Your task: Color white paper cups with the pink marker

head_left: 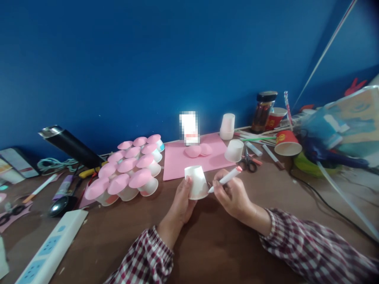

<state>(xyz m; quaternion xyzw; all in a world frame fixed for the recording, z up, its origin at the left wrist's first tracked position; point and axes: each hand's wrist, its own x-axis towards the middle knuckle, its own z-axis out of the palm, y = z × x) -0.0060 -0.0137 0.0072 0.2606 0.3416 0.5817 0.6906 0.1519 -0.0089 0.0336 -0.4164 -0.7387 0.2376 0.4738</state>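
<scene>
Cup [198,183]: far side hidden; exterior white, tapered. Left grip [182,202] clamped on cup; right grip [235,198] clamped around marker [229,176].

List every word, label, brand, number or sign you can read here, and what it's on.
No text is readable.
Front red cup: yellow mark, too blurred.
Rear red cup: yellow mark, too blurred.
Purple tube: any label too blurred.
White cup in the left hand: no lettering shows.
Marker in the right hand: none legible.
</scene>
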